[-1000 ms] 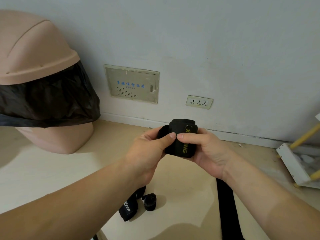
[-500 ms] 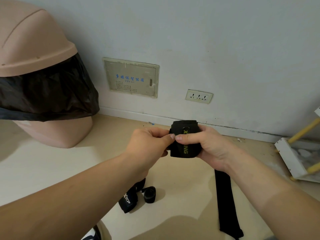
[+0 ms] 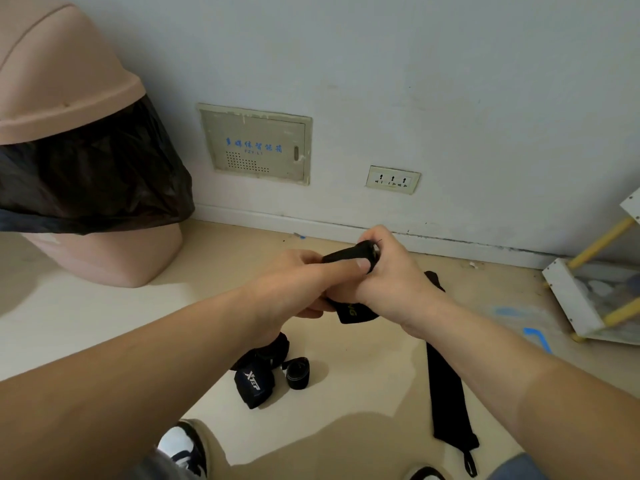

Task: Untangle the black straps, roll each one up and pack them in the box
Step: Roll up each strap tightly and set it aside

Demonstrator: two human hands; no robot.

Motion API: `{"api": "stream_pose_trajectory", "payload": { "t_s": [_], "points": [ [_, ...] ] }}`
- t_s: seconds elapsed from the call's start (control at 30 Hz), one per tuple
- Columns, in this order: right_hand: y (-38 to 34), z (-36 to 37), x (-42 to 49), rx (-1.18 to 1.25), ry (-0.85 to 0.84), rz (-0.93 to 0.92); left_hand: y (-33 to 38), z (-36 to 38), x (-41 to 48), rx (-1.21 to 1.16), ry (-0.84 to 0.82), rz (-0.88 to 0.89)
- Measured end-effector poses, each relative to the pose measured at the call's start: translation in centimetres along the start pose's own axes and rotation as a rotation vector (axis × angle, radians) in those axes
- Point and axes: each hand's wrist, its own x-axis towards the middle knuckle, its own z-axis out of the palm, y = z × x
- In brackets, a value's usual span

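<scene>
Hands: left hand [image 3: 294, 285] and right hand [image 3: 391, 282] both clamp 1 part-rolled black strap [image 3: 356, 311] above the floor [image 3: 363, 403]. Its loose tail [image 3: 446, 393] trails past the right wrist onto the floor. Beneath the left wrist lie 2 rolls: logo roll [image 3: 254, 384], small roll [image 3: 298, 373].

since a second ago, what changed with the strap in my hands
The left hand and right hand kept their grip and turned the strap roll over: its yellow lettering, which faced the camera, now sits below the right hand. The loose tail and two floor rolls stayed put.
</scene>
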Motion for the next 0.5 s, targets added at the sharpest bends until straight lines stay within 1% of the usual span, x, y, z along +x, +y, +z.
{"api": "stream_pose_trajectory", "payload": {
  "t_s": [0.07,0.13,0.23,0.33,0.43,0.5],
  "points": [
    [0.2,0.4,-0.5,-0.12,0.028,-0.078,0.2,0.4,0.0,0.029,0.018,-0.007],
    [0.5,0.7,-1.0,-0.189,0.058,-0.113,0.1,0.8,-0.2,0.045,0.049,-0.017],
    [0.5,0.1,-1.7,-0.267,0.027,-0.135,-0.3,1.4,-0.4,0.02,0.058,-0.024],
    [0.3,-1.3,-2.2,-0.275,-0.099,-0.096,-0.9,2.2,-0.6,-0.02,0.092,-0.019],
    [1.0,-3.1,-2.4,-0.291,-0.244,0.004,-1.4,2.3,-0.6,0.075,0.116,-0.011],
    [1.6,-4.0,-2.5,-0.311,-0.288,0.053,-1.6,2.0,-0.2,0.127,0.125,-0.019]
  ]
}}
